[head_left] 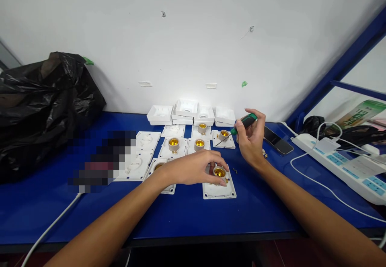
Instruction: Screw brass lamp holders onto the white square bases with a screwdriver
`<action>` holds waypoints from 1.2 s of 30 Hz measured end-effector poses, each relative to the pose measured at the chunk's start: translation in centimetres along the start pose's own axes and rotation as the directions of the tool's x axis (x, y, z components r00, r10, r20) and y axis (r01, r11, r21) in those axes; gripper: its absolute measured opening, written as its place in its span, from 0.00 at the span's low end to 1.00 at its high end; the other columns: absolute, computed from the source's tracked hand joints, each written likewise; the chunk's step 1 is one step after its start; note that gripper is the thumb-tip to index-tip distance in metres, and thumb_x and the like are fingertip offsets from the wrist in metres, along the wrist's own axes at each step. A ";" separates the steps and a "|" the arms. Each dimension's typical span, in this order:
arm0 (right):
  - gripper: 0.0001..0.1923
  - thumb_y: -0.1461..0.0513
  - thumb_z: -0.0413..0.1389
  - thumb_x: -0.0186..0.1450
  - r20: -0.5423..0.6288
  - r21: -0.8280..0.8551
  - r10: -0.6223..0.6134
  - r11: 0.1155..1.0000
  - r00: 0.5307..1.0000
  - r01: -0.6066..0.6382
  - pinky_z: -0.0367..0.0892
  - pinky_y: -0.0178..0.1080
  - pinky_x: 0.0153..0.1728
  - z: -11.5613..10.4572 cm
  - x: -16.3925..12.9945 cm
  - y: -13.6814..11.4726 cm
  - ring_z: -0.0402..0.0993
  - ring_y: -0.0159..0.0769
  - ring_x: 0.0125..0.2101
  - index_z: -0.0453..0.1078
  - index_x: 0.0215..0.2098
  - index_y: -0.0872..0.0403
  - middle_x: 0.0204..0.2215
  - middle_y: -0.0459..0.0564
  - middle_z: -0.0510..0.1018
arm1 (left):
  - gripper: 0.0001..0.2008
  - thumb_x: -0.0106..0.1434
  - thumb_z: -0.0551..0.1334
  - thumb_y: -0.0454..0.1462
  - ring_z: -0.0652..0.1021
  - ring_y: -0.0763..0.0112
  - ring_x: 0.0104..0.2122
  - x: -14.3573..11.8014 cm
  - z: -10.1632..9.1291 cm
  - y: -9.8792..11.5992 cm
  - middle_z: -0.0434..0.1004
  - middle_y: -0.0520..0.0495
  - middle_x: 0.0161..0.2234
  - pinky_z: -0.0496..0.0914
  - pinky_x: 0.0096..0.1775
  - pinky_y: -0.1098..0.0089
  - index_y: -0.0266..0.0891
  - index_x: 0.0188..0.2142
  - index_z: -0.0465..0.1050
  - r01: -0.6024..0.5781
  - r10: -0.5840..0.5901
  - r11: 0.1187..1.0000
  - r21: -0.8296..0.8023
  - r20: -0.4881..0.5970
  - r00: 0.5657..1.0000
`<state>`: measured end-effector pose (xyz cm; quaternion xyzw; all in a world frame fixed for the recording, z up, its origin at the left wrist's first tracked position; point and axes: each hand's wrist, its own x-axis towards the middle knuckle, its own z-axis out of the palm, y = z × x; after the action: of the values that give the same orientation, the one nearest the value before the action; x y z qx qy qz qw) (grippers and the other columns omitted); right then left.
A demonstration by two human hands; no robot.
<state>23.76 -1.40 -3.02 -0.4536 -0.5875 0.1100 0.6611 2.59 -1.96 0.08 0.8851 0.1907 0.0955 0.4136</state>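
My left hand [200, 167] has its thumb and fingers around a round lamp socket [219, 173] with a brass-coloured inside, which sits on a white square plate [221, 192] near the front. In my right hand [251, 142] is a screwdriver [243, 124] with a green and black handle, its thin shaft slanting down to the left over another white plate [230, 143]. That plate carries a lamp socket [223, 135] too. Small loose screws [235, 171] lie on the blue table just right of the front plate. My left forearm partly covers a further socket and plate [169, 189].
More plates with sockets [174, 144] stand in the middle, and stacked white square covers [187, 108] line the wall. Bare plates [132, 174] lie left. A phone [279, 141], a power strip [340, 162] and cables are right; a black bag [45, 110] fills the far left.
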 end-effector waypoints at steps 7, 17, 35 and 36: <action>0.18 0.55 0.56 0.70 -0.010 -0.010 -0.010 1.000 1.000 0.010 0.62 0.36 0.20 0.0 0.0 -0.3 0.63 0.30 0.24 0.60 0.56 0.43 0.35 0.46 0.66 | 0.17 0.64 0.68 0.46 0.76 0.69 0.39 0.1 0.0 -0.3 0.77 0.48 0.44 0.68 0.41 0.68 0.44 0.50 0.79 -0.030 0.030 1.000 0.009 0.012 0.999; 0.17 0.54 0.55 0.70 0.004 -0.055 -0.095 0.994 0.995 0.095 0.66 0.39 0.23 0.1 0.0 -0.6 0.66 0.33 0.26 0.60 0.56 0.44 0.33 0.46 0.65 | 0.14 0.63 0.70 0.43 0.77 0.67 0.39 0.2 0.3 -0.6 0.78 0.47 0.43 0.67 0.40 0.69 0.44 0.48 0.80 -0.101 0.101 0.990 0.097 0.008 0.995; 0.20 0.58 0.58 0.69 0.026 -0.118 -0.191 0.974 0.981 0.193 0.69 0.42 0.26 -0.1 -0.2 -1.4 0.69 0.35 0.28 0.59 0.56 0.47 0.32 0.46 0.69 | 0.14 0.63 0.69 0.40 0.76 0.68 0.38 0.3 1.0 -0.7 0.75 0.49 0.44 0.66 0.38 0.68 0.44 0.48 0.76 -0.051 0.051 0.977 0.206 0.004 0.999; 0.20 0.57 0.59 0.68 0.019 -0.125 -0.200 0.972 0.980 0.201 0.69 0.41 0.26 -0.2 -0.2 -1.4 0.69 0.35 0.28 0.59 0.55 0.47 0.33 0.46 0.69 | 0.14 0.63 0.69 0.40 0.76 0.68 0.38 0.3 1.0 -0.6 0.74 0.49 0.45 0.66 0.37 0.69 0.44 0.49 0.76 -0.044 0.043 0.977 0.207 0.007 0.999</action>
<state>23.30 -2.40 -2.05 -0.4326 -0.6382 0.0066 0.6368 3.00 -2.17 -1.06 0.9274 0.1796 0.0831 0.3174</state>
